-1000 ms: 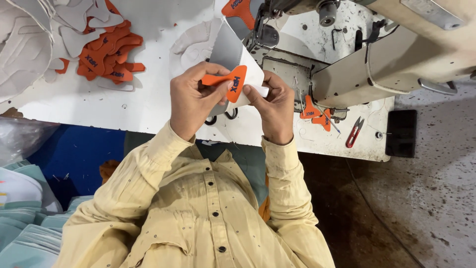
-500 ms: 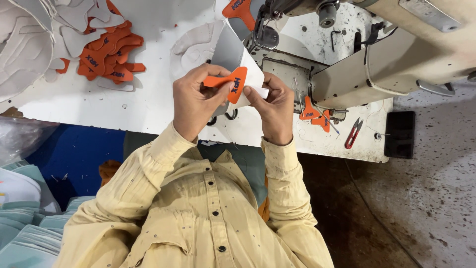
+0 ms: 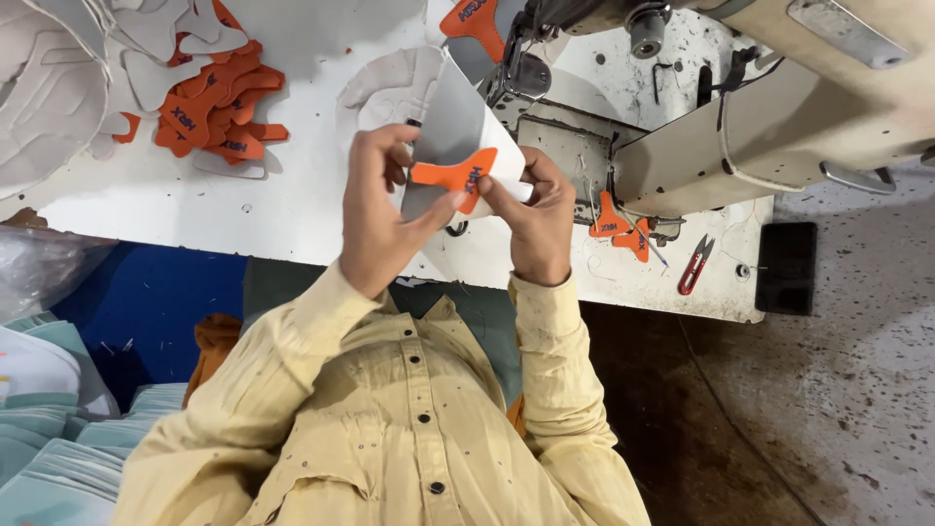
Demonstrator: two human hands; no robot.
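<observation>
— Orange, that T-shaped patch [image 3: 458, 177]. Where does it sit?

— Flat against a pale grey fabric panel [image 3: 450, 127], held up in front of the person's chest, above the near edge of the white work table [image 3: 292, 209]. It touches the panel near the panel's lower edge.

— Which hand has it?

— Both. The left hand [image 3: 375, 219] is curled around the panel's left side, with the thumb pressing the patch from below. The right hand [image 3: 531, 219] pinches the patch's right end and the panel together, fingers closed on them.

— Any bins or trays about?

— None that I can make out. The spare pieces lie loose on the table. A heap of orange patches [image 3: 219, 107] sits at the far left of the table, mixed with grey cut shapes [image 3: 146, 49]. Two more orange patches [image 3: 618, 224] lie just beside the base of the sewing machine [image 3: 682, 127], to the right of the hands.

— And up at the needle end?

— Another orange patch [image 3: 474, 24] lies there, at the top of the view, close to the machine head.

— Anything else on the table?

— A red thread snipper [image 3: 695, 265] near the right edge, well apart from the hands. Below the table, at the left, there are stacked pale green pieces [image 3: 68, 438]; what they rest in I cannot tell.
</observation>
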